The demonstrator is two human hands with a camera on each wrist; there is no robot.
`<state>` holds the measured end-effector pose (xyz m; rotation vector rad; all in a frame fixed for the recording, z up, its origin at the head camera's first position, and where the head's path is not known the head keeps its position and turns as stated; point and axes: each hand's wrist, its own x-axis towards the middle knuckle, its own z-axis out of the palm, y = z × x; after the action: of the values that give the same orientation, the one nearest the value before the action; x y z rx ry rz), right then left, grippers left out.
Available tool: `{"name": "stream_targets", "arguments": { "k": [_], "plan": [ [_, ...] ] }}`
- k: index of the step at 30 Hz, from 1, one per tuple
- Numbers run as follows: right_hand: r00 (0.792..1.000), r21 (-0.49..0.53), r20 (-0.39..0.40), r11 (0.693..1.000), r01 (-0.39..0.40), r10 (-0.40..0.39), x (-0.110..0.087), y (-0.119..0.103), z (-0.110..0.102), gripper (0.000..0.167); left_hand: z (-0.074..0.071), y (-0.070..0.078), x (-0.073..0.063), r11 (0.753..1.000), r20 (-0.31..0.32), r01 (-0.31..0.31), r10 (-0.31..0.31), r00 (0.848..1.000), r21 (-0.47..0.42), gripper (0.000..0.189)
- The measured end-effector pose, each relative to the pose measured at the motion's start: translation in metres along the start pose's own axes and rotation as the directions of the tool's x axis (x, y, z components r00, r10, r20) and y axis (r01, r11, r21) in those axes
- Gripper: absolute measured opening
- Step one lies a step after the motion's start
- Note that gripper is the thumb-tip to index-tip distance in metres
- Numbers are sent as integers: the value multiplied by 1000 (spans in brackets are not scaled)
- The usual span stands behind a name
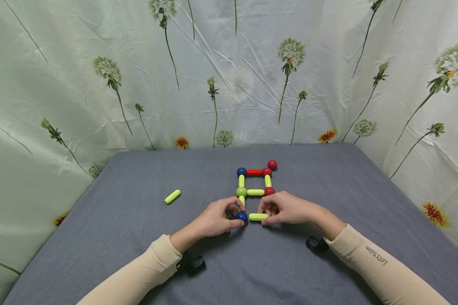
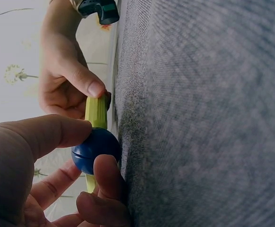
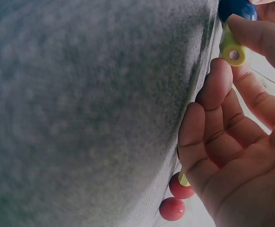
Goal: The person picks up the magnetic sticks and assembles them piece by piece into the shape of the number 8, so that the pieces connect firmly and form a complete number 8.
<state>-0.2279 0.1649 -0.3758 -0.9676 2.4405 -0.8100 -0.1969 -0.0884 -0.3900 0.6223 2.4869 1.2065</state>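
Note:
My left hand [image 1: 215, 218] pinches a dark blue ball [image 1: 241, 217] between thumb and fingers. From that ball a yellow-green rod [image 1: 242, 203] runs back to a green ball [image 1: 241, 192], part of a square of rods and balls lying on the cloth. Between its thumb and fingertips, my right hand [image 1: 288, 208] holds another yellow-green rod [image 1: 258, 217] sideways. Its left end points at the blue ball; whether they touch I cannot tell. In the right wrist view, a round metal spot shows in the near end of this rod [image 3: 234, 55].
The square also has a second blue ball [image 1: 241, 171], a red rod [image 1: 254, 172] and two red balls [image 1: 266, 171]. A loose red ball [image 1: 272, 164] sits at its back right corner. One yellow-green rod [image 1: 172, 197] lies apart on the grey cloth [image 1: 137, 237], to the left.

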Motion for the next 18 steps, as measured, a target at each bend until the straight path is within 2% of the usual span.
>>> {"name": "stream_targets", "arguments": {
  "k": [18],
  "plan": [
    [1000, 11, 20, 1000, 14, -14, 2, 1, 1, 18, 0, 0, 0, 1000, 1, -5, 5, 1000, -4, 25]
  ]
}}
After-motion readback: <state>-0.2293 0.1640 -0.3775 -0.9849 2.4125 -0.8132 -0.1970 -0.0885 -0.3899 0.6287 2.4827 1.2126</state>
